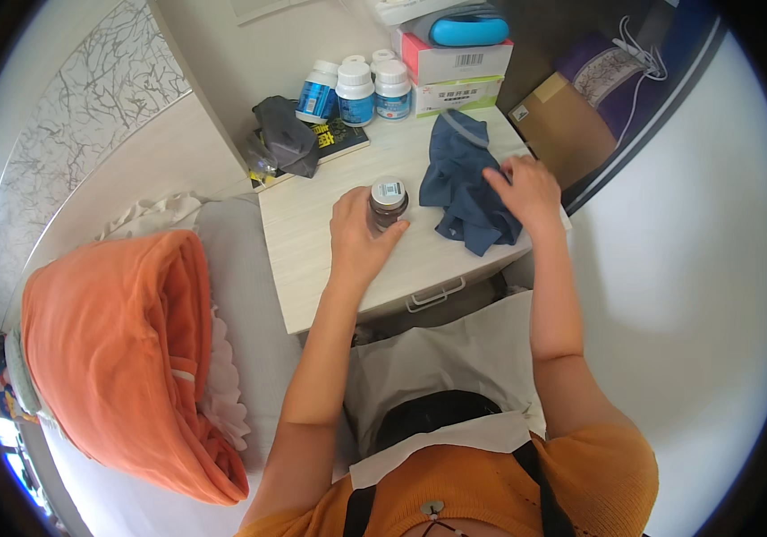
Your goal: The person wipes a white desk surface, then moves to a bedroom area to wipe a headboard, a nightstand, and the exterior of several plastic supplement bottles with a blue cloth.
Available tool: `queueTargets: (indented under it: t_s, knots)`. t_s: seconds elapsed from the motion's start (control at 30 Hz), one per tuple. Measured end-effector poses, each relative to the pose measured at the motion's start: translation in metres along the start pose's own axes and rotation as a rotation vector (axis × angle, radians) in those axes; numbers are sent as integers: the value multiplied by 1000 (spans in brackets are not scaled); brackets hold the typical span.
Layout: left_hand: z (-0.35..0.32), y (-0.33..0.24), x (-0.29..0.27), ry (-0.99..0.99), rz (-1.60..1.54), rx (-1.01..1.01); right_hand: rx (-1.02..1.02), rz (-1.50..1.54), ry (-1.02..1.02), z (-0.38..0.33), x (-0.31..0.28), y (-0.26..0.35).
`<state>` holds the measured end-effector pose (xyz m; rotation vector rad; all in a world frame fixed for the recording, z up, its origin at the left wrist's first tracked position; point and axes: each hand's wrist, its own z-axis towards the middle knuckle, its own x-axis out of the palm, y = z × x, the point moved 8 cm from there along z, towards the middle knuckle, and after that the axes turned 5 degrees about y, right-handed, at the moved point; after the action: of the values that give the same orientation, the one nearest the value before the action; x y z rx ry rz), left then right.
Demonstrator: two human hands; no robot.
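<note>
My left hand [359, 234] curls around a small dark jar [387, 215] with a pale lid and a label on top. The jar stands upright on the pale wooden tabletop [312, 255]. To its right lies a crumpled dark-blue cloth [468, 183] with a grey band at its far end. At the cloth's right edge, my right hand [531, 192] rests with thumb and fingers apart, the thumb touching the fabric. Some fingertips of the right hand are hard to make out.
Several white bottles with blue labels [355, 107] stand at the back beside stacked boxes [457, 94]. A dark grey pouch [287, 134] lies on a black book [343, 139]. An orange blanket [106, 331] is on the bed at left. A drawer handle [435, 295] juts out in front.
</note>
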<state>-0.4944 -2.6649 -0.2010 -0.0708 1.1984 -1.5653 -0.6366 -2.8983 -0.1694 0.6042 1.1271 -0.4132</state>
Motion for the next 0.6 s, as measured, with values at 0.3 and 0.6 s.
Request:
queueTargets:
  t_s: [0.3, 0.6]
  knots:
    - [-15, 9, -4, 42, -189, -200, 87, 1601, 367, -18, 20, 26]
    - [-24, 1, -21, 26, -151, -91, -209, 1636, 611, -41, 29, 131]
